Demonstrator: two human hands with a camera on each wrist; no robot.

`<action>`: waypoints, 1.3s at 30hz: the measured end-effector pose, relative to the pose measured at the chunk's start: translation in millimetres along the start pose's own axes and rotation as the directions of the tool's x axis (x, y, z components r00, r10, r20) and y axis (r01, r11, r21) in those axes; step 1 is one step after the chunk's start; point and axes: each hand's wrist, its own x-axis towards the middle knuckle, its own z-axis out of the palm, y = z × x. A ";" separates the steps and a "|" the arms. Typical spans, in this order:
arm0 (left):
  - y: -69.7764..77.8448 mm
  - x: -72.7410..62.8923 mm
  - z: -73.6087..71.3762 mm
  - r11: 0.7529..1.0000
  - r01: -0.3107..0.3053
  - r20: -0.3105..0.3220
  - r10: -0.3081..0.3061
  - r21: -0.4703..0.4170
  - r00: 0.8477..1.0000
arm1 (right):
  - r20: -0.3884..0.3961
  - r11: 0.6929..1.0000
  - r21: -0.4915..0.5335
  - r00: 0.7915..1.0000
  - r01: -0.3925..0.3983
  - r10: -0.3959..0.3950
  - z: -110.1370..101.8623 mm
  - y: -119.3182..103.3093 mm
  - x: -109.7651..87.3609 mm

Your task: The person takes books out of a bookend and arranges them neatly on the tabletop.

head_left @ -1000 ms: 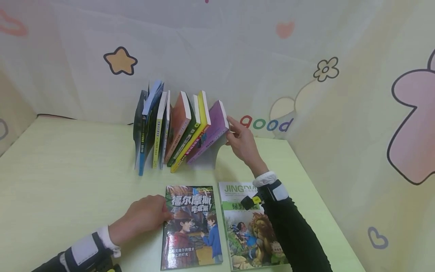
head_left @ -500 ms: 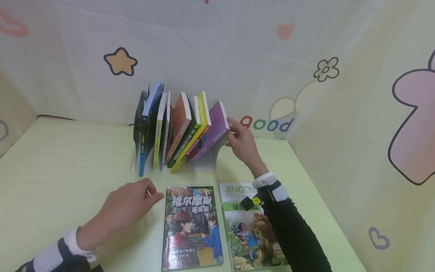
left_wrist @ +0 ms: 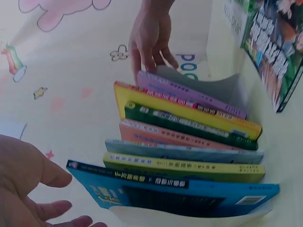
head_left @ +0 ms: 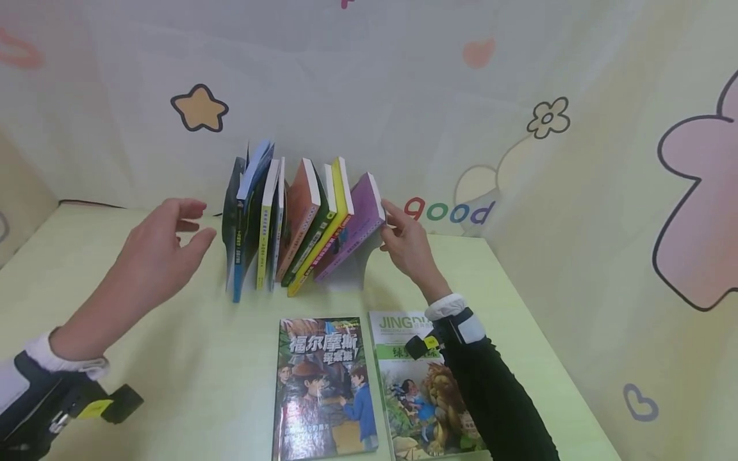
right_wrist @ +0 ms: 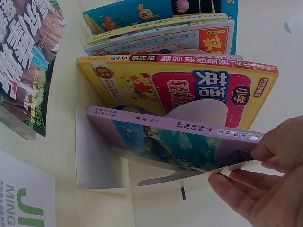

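A row of several books leans to the right in a white bookend on the table. At its right end my right hand pinches the upper edge of a purple book, thumb on the book and fingers behind the bookend's panel. My left hand is in the air left of the row, holding nothing, its fingers spread and slightly bent. Nearest to it stands a blue book. Between the ends are a yellow book, a green book and an orange book.
Two books lie flat in front of the row: a detective-story book and, right of it, a book with a lion on its cover, partly covered by my right sleeve. A patterned cloth wall rises close behind the row.
My left hand has let go of the flat detective-story book and moved up and left, to beside the row's left end. My right hand has stayed at the purple book.
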 end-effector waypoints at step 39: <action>0.8 81.9 23.7 0.985 -0.057 0.047 0.065 -0.162 0.997 | -0.021 0.999 -0.046 1.000 0.002 -0.003 -0.2 2.0 -2.5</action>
